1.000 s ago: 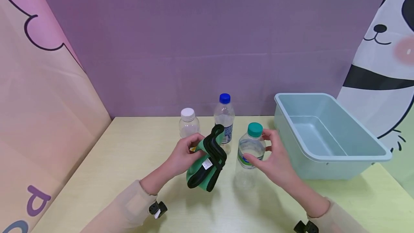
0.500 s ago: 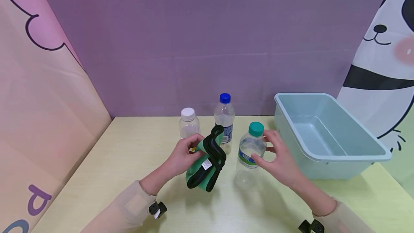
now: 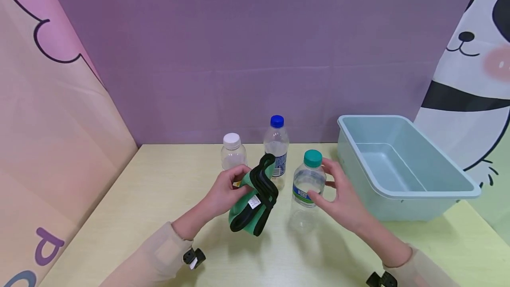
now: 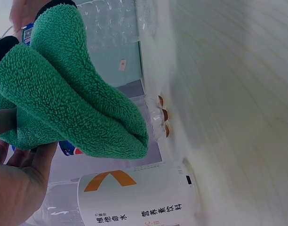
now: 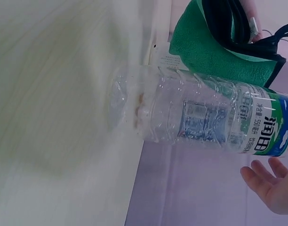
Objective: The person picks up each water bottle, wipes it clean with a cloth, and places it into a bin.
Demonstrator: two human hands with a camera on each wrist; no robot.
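My left hand (image 3: 223, 191) holds a folded green microfiber towel (image 4: 68, 94) with black edging and a white tag, raised over the table. Right of the towel, a clear plastic bottle (image 5: 181, 106) with a teal cap and a blue-green label stands close to upright. Around its upper part is my right hand (image 3: 342, 198), thumb at the front of the label and index finger at the shoulder. In the right wrist view the other fingertips (image 5: 261, 176) hang clear of the bottle's side.
Behind the towel stand a white-capped bottle (image 3: 232, 156) and a blue-capped bottle (image 3: 276, 143). A light blue plastic tub (image 3: 370, 180) sits on the right of the pale wooden table (image 3: 159, 180). A purple curtain (image 3: 239, 56) hangs along the back.
My right thumb has shifted rightward across the label, uncovering more of it. The teal-capped bottle has swayed slightly right, then left, with that hand. The left hand and towel barely moved.
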